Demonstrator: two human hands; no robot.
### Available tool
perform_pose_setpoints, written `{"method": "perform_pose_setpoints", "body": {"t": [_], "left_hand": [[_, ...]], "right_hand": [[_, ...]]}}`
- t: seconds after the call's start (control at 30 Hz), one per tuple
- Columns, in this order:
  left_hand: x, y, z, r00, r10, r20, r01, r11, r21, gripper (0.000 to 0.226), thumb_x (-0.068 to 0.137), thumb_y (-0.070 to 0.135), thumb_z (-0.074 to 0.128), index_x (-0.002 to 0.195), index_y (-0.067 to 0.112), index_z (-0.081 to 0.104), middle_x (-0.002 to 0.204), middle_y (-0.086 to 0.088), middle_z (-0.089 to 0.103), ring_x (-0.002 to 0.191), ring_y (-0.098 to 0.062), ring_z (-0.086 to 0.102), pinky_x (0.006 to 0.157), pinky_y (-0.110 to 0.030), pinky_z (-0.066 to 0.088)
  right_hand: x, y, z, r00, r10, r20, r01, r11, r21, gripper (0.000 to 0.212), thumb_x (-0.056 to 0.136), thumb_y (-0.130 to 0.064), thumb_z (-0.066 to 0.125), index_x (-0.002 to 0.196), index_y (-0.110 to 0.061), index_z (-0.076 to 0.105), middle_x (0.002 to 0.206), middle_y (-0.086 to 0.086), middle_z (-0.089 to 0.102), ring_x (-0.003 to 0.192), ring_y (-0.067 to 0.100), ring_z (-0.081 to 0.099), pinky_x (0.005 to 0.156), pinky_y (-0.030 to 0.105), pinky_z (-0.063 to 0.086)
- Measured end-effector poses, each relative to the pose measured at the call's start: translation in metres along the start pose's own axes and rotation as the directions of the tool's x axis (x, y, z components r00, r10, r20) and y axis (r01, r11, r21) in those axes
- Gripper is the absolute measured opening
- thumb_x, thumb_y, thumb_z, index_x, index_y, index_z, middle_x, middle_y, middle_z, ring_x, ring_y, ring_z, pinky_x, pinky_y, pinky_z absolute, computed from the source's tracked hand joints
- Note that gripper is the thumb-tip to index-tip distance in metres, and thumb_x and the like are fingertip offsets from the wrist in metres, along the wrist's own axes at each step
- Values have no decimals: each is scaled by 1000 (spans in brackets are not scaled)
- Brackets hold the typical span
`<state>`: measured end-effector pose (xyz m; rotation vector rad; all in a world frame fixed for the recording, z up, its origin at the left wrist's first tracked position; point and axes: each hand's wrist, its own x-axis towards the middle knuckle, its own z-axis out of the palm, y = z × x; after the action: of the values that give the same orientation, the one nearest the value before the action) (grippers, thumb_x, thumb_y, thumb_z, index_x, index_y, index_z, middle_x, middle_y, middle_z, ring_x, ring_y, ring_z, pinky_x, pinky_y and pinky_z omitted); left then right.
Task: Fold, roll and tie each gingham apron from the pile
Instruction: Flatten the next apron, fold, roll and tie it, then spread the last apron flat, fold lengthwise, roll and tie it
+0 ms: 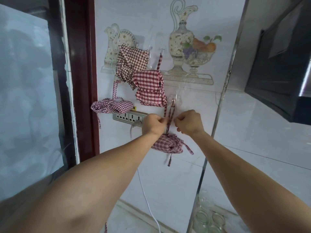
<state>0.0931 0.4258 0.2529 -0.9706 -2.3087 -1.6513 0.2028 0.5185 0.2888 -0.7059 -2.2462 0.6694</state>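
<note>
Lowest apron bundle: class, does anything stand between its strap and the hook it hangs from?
Nothing visible. The strap runs straight up to the hook; both hands, left and right, pinch it from either side, above the bundle.

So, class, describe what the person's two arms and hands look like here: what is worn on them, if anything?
Both forearms are bare, with no sleeve in view along the parts that show. The left hand and the right hand wear no gloves. No watch, bracelet or ring shows on either wrist or hand. No cables or markings show on them.
</note>
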Motion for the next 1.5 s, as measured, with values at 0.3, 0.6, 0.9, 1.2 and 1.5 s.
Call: {"method": "perform_pose_setpoints", "body": {"t": [0.3,0.6,0.9,1.2,1.5], "left_hand": [[-57,-49,-72,915,65,-399,-116,988,-103,14,94,7,52,82,8,57,78,-7,62,73,-24,54,61,-26,30],[-168,-240,-161,825,-550,-134,566,805,177,37,94,19,52,125,1,48,121,-23,61,111,-40,60,90,-38,47],[-339,-387,-239,515,-849,123,595,457,662,52,93,26,53,142,8,47,145,-19,47,133,-31,46,110,-37,39],[-479,-431,-247,239,-946,218,540,316,780,93,89,42,64,155,37,-1,163,-8,-17,150,-34,-14,117,-61,8],[-491,-425,-226,408,-913,-6,674,297,677,34,98,31,50,131,22,52,141,-6,37,133,-26,33,109,-44,38]], "right_hand": [[-68,-49,37,940,-289,-182,310,946,95,15,88,-19,63,82,-12,75,69,-2,70,61,11,62,62,23,49],[-162,-97,191,711,-403,576,399,906,142,13,86,-19,66,74,-20,72,66,-12,62,63,9,56,71,24,47],[-277,-66,363,304,-102,947,327,945,-3,23,96,-26,61,109,-11,73,117,7,69,106,22,64,89,26,47],[-444,13,442,67,176,982,405,895,-188,97,81,-61,70,157,-38,14,164,3,-20,151,37,-18,120,59,2],[-485,37,437,356,69,932,313,931,-189,53,96,-34,61,146,-37,42,165,-2,11,151,35,6,121,62,15]]}}
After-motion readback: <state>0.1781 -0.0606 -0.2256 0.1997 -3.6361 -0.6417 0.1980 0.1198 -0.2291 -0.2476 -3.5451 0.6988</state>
